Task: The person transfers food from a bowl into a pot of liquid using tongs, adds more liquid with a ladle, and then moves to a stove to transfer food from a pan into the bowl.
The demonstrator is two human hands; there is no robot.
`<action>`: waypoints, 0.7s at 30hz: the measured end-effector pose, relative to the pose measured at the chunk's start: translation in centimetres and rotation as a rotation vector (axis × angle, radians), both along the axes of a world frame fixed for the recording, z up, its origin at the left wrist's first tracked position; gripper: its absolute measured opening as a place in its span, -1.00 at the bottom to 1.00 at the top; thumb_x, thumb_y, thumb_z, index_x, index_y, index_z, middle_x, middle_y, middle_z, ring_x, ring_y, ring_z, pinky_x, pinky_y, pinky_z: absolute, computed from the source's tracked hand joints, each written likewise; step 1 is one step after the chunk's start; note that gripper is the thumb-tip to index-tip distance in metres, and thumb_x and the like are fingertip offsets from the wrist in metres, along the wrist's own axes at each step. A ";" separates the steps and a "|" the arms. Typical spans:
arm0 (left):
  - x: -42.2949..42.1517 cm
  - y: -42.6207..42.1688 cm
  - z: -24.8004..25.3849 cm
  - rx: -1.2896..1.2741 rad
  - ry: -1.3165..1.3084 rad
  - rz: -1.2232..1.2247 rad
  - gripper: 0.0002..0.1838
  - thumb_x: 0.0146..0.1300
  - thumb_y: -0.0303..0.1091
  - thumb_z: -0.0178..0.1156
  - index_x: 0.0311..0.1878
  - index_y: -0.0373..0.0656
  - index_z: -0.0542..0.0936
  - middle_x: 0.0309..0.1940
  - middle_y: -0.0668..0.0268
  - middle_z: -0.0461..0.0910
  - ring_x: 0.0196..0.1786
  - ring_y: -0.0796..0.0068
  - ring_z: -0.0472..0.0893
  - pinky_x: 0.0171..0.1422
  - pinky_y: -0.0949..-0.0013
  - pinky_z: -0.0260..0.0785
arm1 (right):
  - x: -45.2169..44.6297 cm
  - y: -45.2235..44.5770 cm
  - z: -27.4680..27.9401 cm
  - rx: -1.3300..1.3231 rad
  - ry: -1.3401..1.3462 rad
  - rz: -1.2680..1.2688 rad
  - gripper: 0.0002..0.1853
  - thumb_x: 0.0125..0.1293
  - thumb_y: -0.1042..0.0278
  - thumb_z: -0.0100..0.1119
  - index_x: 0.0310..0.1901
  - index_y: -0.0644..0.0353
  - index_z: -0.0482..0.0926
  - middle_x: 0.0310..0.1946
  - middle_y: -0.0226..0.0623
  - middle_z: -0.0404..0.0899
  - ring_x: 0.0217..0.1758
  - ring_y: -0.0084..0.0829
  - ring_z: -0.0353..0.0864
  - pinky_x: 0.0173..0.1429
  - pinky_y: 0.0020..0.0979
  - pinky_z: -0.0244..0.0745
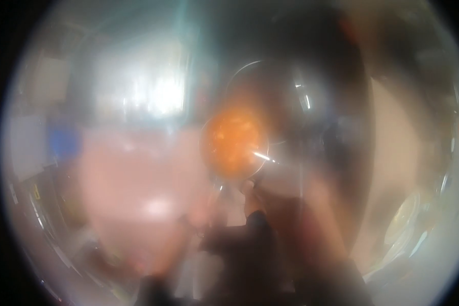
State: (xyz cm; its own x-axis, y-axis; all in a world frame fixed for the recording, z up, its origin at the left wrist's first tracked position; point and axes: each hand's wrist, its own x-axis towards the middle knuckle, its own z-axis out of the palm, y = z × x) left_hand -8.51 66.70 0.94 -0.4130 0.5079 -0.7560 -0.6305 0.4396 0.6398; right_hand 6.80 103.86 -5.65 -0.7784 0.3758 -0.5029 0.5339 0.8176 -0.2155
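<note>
The whole view is smeared and hazy. In the middle, a bright orange mass [234, 143] of lumpy-looking food sits within a round, shiny rim, perhaps a bowl or pan. A thin bright streak [261, 155] crosses its lower right edge. My left hand [201, 210] is a blur below and left of the orange mass; its fingers do not show. To the lower right, my right hand [317, 191] is blurred too, and whether it holds anything is hidden by the smear. A small skin-toned shape [251, 196] lies just below the rim; I cannot make it out.
A large pale pink surface [137, 178] fills the left, with a bright glare [163, 94] above it. Further left is a blue patch [65, 141]. A beige vertical surface [395, 137] stands at the right, and a round pale object [402, 219] lies at the lower right.
</note>
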 end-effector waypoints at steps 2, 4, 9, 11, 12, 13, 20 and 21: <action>0.2 -0.3 2.8 -0.137 -0.051 -0.084 -0.81 0.31 -0.39 0.19 -0.03 -0.13 0.53 -0.43 0.45 0.52 -0.44 0.60 0.53 -0.40 0.44 0.41 | -0.7 -0.8 0.9 0.004 -0.166 0.004 -0.54 0.38 0.43 -0.02 0.30 0.26 0.41 -0.15 0.08 0.64 -0.16 0.04 0.65 -0.09 -0.10 0.58; 1.7 -1.2 3.8 -0.098 -0.092 0.033 -0.85 0.30 -0.40 0.20 -0.10 -0.13 0.53 -0.50 0.47 0.49 -0.48 0.64 0.51 -0.45 0.47 0.38 | -1.2 -1.3 4.2 -0.056 0.299 -0.033 -0.55 0.40 0.42 -0.02 0.31 0.22 0.42 -0.37 -0.13 0.64 -0.43 -0.20 0.62 -0.31 -0.22 0.54; 4.2 -3.4 7.7 0.007 -0.078 0.073 -0.84 0.33 -0.33 0.24 -0.09 -0.12 0.53 -0.53 0.48 0.47 -0.57 0.67 0.46 -0.53 0.52 0.34 | 4.8 -2.4 21.0 -1.037 0.213 -0.779 -0.52 0.38 0.40 0.10 0.32 0.24 0.40 -0.47 -0.41 0.50 -0.52 -0.54 0.48 -0.38 -0.44 0.45; 2.7 -3.3 13.9 -0.031 -0.063 -0.037 -0.82 0.37 -0.30 0.22 -0.05 -0.12 0.53 -0.53 0.50 0.46 -0.59 0.68 0.46 -0.55 0.51 0.34 | 8.2 -6.0 30.0 -1.018 0.171 -0.846 -0.52 0.30 0.44 0.16 0.26 0.21 0.43 -0.43 -0.31 0.56 -0.52 -0.43 0.51 -0.34 -0.38 0.49; 3.6 -4.5 14.5 -0.026 -0.067 -0.068 -0.82 0.37 -0.30 0.22 -0.05 -0.12 0.53 -0.53 0.50 0.46 -0.59 0.68 0.46 -0.55 0.51 0.34 | 11.1 -7.6 32.6 -1.010 0.185 -0.875 -0.52 0.30 0.44 0.16 0.26 0.21 0.43 -0.43 -0.31 0.56 -0.52 -0.43 0.51 -0.34 -0.38 0.49; 4.1 -5.9 14.0 -0.044 -0.035 -0.121 -0.83 0.38 -0.30 0.21 -0.05 -0.11 0.53 -0.53 0.50 0.46 -0.60 0.67 0.45 -0.56 0.51 0.34 | 14.0 -9.7 34.7 -0.687 0.167 -0.735 -0.58 0.27 0.41 0.18 0.18 0.20 0.48 -0.45 -0.25 0.58 -0.52 -0.33 0.54 -0.33 -0.32 0.50; 6.8 -4.4 15.3 0.060 -0.147 -0.322 -0.86 0.39 -0.36 0.17 -0.08 -0.05 0.42 -0.62 0.53 0.34 -0.70 0.66 0.33 -0.67 0.49 0.22 | 26.6 -22.7 37.2 0.111 0.043 -0.648 -0.68 0.19 0.10 0.32 -0.25 0.21 0.59 -0.46 -0.01 0.65 -0.30 0.04 0.66 -0.19 -0.09 0.52; 7.2 -3.6 14.5 0.060 -0.161 -0.319 -0.85 0.38 -0.36 0.18 -0.09 -0.05 0.41 -0.61 0.52 0.34 -0.71 0.66 0.33 -0.68 0.49 0.22 | 25.8 -23.6 39.0 0.034 -0.003 -0.799 -0.68 0.20 0.08 0.30 -0.29 0.21 0.59 -0.45 -0.02 0.65 -0.29 0.06 0.65 -0.19 -0.08 0.52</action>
